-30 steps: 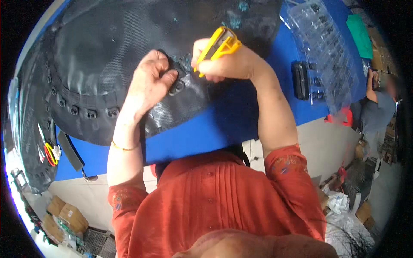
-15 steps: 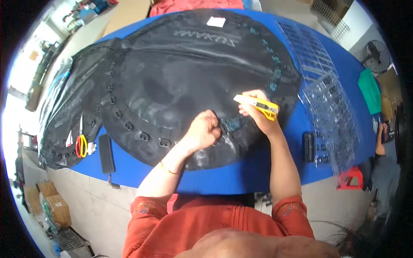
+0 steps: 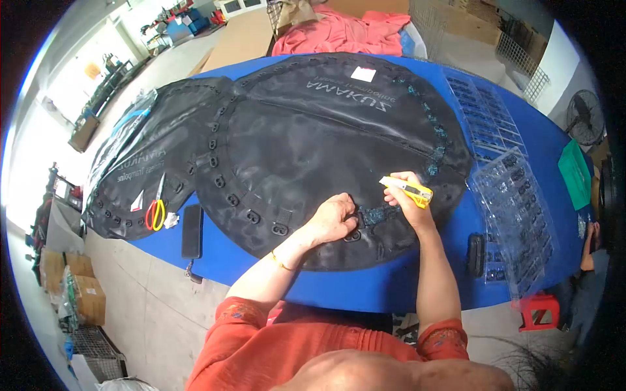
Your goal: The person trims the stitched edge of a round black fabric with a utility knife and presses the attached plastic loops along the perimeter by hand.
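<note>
A round black trampoline mat (image 3: pixel 287 156) with printed lettering and a ring of black clips lies on the blue table (image 3: pixel 430 287). My left hand (image 3: pixel 334 218) rests on its near rim, fingers curled closed beside a black clip (image 3: pixel 353 235); whatever the fingertips grip is hidden. In my right hand (image 3: pixel 411 205) is a yellow utility knife (image 3: pixel 412 189), held above the mat with its tip pointing left. A teal-flecked patch (image 3: pixel 378 216) on the rim lies between my hands. More such patches (image 3: pixel 438 133) run up the mat's right side.
Left on the table are scissors (image 3: pixel 156 208), a black phone (image 3: pixel 192 231) and a second black mat (image 3: pixel 140 156). Clear plastic trays (image 3: pixel 515 215) and a black case (image 3: pixel 476 255) lie on the right. Another person's arm (image 3: pixel 590 246) shows at the far right.
The whole view has shifted, so the table and both hands appear lower and further right. Relative to the mat, my hands have barely moved. The knife stays in my right hand.
</note>
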A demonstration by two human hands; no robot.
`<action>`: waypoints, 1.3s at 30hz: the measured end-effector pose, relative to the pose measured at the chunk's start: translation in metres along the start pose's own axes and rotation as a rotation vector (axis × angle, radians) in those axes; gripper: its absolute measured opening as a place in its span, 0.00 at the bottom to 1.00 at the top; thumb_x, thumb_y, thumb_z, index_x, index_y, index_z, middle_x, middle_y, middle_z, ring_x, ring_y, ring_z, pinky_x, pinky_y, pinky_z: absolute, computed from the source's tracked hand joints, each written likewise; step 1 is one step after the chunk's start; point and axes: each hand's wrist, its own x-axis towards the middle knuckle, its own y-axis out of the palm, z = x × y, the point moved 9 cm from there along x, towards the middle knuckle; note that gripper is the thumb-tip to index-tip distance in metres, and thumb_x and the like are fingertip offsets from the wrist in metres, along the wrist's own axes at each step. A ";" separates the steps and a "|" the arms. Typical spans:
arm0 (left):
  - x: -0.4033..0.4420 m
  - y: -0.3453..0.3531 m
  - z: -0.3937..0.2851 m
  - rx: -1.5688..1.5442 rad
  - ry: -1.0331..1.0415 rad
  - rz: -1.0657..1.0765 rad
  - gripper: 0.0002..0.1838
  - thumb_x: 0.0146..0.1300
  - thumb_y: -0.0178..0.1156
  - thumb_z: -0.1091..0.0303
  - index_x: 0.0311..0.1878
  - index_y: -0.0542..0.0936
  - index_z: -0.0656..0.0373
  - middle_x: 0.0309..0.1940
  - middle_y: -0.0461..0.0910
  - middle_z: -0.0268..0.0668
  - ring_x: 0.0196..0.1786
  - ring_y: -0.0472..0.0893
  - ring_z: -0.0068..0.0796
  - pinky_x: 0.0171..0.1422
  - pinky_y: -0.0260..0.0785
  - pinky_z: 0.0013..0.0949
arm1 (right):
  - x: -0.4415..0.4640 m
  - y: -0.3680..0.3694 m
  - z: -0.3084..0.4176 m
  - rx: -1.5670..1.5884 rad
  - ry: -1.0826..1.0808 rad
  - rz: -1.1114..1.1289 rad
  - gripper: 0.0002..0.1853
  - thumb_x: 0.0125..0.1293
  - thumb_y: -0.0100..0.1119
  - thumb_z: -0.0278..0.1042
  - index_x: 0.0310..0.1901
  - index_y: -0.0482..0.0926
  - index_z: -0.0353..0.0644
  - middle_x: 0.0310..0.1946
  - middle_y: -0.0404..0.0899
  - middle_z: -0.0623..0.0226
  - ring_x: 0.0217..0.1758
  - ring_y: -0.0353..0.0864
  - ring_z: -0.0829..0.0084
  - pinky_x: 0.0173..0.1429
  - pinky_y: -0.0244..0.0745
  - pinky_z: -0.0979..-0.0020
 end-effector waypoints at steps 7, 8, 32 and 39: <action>0.003 -0.007 -0.012 -0.023 -0.121 0.009 0.11 0.62 0.67 0.67 0.36 0.77 0.64 0.38 0.76 0.47 0.45 0.79 0.49 0.50 0.73 0.44 | 0.003 -0.002 -0.005 0.060 0.000 -0.010 0.15 0.74 0.62 0.32 0.57 0.75 0.39 0.39 0.84 0.66 0.36 0.83 0.80 0.39 0.80 0.77; 0.005 -0.012 -0.022 0.135 -0.076 -0.048 0.13 0.62 0.67 0.66 0.41 0.76 0.64 0.40 0.76 0.48 0.46 0.78 0.51 0.52 0.73 0.45 | 0.004 -0.003 -0.008 0.058 0.019 -0.017 0.14 0.74 0.63 0.33 0.57 0.75 0.40 0.38 0.84 0.66 0.35 0.83 0.80 0.39 0.80 0.77; -0.119 -0.358 0.005 0.797 -0.462 -0.883 0.30 0.71 0.53 0.68 0.75 0.61 0.61 0.41 0.84 0.62 0.46 0.84 0.65 0.49 0.75 0.57 | 0.010 -0.004 -0.016 0.126 -0.025 0.009 0.14 0.72 0.66 0.36 0.54 0.76 0.41 0.35 0.84 0.66 0.32 0.83 0.79 0.37 0.80 0.76; -0.229 -0.229 0.073 0.638 -0.389 -0.680 0.17 0.68 0.57 0.70 0.58 0.76 0.63 0.36 0.85 0.55 0.40 0.87 0.53 0.44 0.76 0.47 | 0.013 -0.003 -0.026 0.227 -0.056 0.024 0.14 0.72 0.66 0.37 0.53 0.76 0.42 0.33 0.83 0.67 0.30 0.82 0.80 0.34 0.80 0.76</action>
